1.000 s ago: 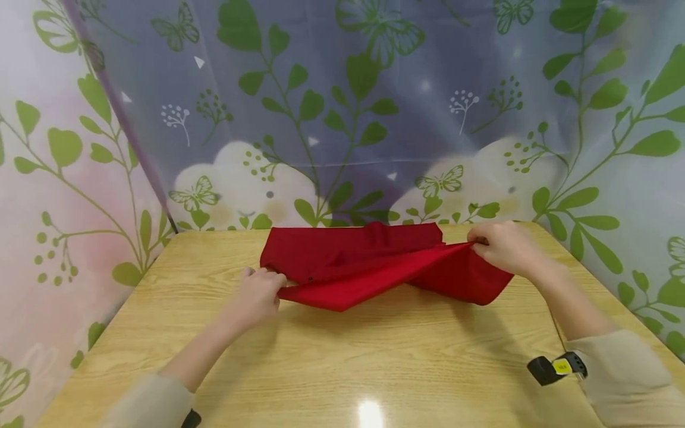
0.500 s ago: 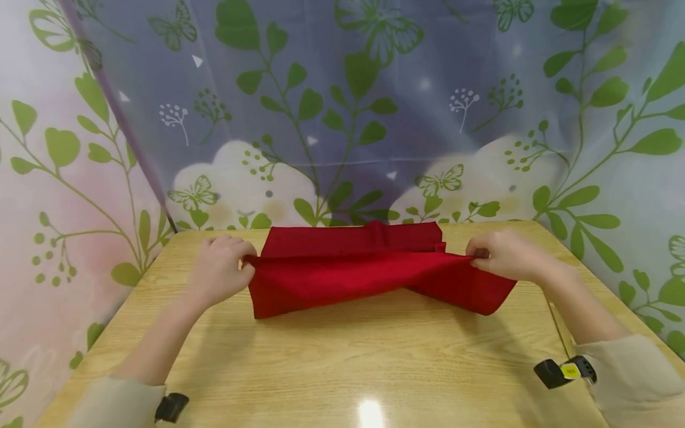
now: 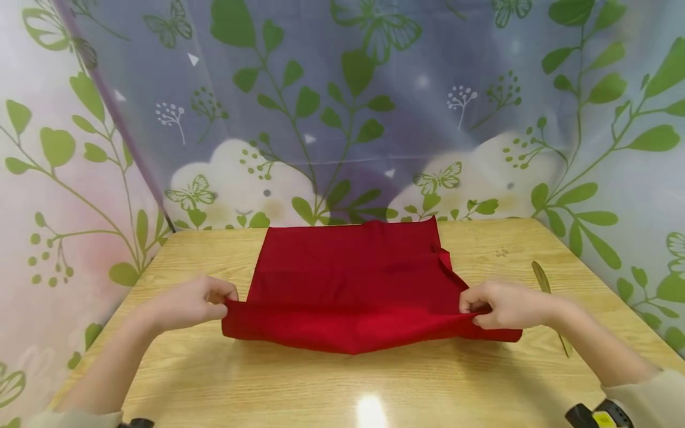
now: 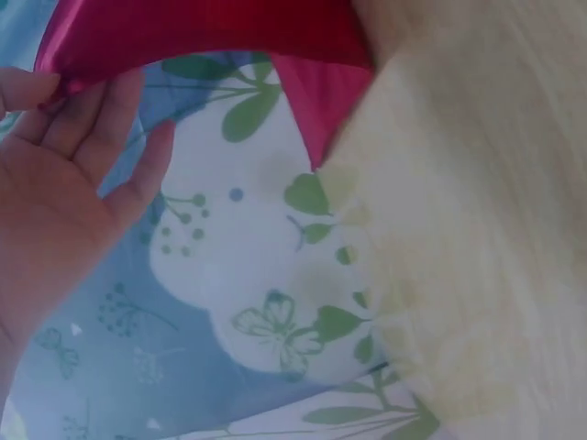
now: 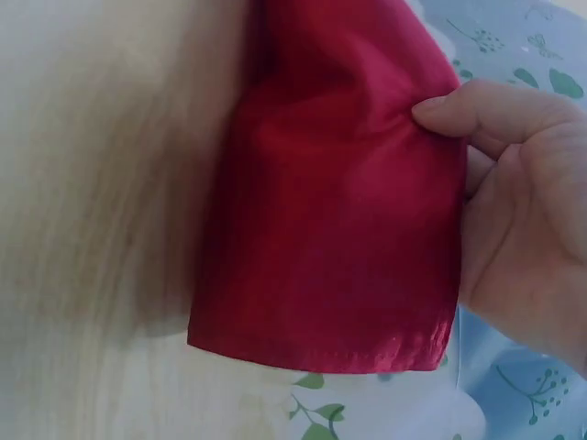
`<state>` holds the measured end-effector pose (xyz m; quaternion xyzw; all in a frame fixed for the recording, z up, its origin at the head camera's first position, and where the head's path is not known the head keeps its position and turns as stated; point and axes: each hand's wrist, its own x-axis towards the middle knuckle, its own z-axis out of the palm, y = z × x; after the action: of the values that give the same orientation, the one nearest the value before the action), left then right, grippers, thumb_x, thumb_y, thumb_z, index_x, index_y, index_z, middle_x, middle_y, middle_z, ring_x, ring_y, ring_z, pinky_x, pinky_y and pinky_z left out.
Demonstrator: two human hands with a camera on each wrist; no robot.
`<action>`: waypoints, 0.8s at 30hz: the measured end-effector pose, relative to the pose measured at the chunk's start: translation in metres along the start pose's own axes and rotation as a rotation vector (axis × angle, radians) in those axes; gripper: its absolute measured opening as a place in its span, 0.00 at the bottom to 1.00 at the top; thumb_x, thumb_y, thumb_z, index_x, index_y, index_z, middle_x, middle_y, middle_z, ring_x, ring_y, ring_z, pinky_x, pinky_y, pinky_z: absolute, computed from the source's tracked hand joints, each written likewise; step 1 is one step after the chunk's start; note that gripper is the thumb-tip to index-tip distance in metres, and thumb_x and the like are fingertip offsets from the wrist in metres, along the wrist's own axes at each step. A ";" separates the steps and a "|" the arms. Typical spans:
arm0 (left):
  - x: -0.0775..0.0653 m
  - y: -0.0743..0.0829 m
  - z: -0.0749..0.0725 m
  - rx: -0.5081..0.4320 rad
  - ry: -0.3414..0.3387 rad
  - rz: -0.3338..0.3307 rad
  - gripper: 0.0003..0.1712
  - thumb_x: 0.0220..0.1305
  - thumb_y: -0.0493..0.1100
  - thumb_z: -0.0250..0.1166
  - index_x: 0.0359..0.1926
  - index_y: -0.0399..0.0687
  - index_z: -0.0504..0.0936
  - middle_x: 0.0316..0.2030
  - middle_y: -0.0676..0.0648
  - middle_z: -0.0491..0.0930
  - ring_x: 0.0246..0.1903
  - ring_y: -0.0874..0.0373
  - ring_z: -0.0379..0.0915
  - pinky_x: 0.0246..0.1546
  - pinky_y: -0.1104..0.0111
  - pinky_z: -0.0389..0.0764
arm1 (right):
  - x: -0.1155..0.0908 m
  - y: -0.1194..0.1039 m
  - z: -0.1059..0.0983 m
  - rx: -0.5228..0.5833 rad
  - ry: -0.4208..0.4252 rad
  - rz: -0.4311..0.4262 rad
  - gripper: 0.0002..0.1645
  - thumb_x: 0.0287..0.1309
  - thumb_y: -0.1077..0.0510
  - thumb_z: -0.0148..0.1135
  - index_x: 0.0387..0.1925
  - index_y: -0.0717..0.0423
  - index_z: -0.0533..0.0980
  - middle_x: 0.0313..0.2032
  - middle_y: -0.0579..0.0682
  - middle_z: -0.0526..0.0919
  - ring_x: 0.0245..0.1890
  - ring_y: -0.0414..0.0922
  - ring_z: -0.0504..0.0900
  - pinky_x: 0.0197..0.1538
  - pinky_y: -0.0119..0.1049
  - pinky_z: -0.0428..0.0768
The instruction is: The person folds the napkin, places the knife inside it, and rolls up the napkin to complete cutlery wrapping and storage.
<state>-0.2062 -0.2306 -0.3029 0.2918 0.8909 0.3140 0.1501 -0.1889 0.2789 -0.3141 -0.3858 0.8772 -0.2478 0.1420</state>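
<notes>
A red cloth [image 3: 342, 279] spreads over the far half of the table, its near edge lifted off the wood between both hands. My left hand [image 3: 195, 303] pinches the cloth's near left corner between thumb and fingers. In the left wrist view, thumb and fingertips meet on the red fabric [image 4: 211, 27]. On the other side my right hand [image 3: 505, 306] pinches the edge a little in from the right end, and a flap hangs past it. That hanging flap [image 5: 339, 247], with a stitched hem, fills the middle of the right wrist view. The cloth's right side is creased.
The wood-grain table [image 3: 299, 386] runs up to a printed fabric backdrop [image 3: 342, 119] with leaves and butterflies. A thin greenish leaf-shaped strip [image 3: 541, 276] lies at the right, partly behind the right forearm. Dark wrist devices [image 3: 605, 416] sit at the sleeves.
Both hands have drawn the cloth's near edge toward the viewer, spreading more of it. Earlier the left hand moved outward to the left, and the edge changed from slanted to nearly level.
</notes>
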 end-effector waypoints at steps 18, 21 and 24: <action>-0.001 -0.022 0.045 0.182 -0.196 -0.048 0.16 0.42 0.31 0.58 0.14 0.52 0.60 0.14 0.60 0.52 0.17 0.67 0.45 0.19 0.73 0.50 | -0.007 -0.014 0.063 -0.205 -0.175 0.060 0.12 0.43 0.66 0.63 0.23 0.44 0.76 0.19 0.29 0.68 0.19 0.30 0.62 0.24 0.26 0.65; -0.001 -0.022 0.049 0.196 -0.223 -0.106 0.13 0.43 0.35 0.61 0.14 0.51 0.65 0.15 0.60 0.56 0.18 0.67 0.50 0.19 0.72 0.55 | -0.010 -0.016 0.068 -0.192 -0.200 0.039 0.10 0.44 0.61 0.66 0.19 0.45 0.74 0.17 0.28 0.65 0.17 0.28 0.60 0.20 0.24 0.62; -0.002 -0.021 0.051 0.166 -0.247 -0.172 0.14 0.48 0.41 0.65 0.14 0.49 0.69 0.15 0.59 0.60 0.18 0.66 0.53 0.20 0.70 0.59 | -0.015 -0.014 0.069 -0.118 -0.241 0.017 0.07 0.50 0.54 0.64 0.21 0.44 0.76 0.18 0.27 0.68 0.18 0.25 0.64 0.21 0.23 0.65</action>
<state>-0.1904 -0.2216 -0.3548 0.2622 0.9103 0.1872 0.2599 -0.1397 0.2598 -0.3635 -0.4129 0.8702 -0.1464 0.2256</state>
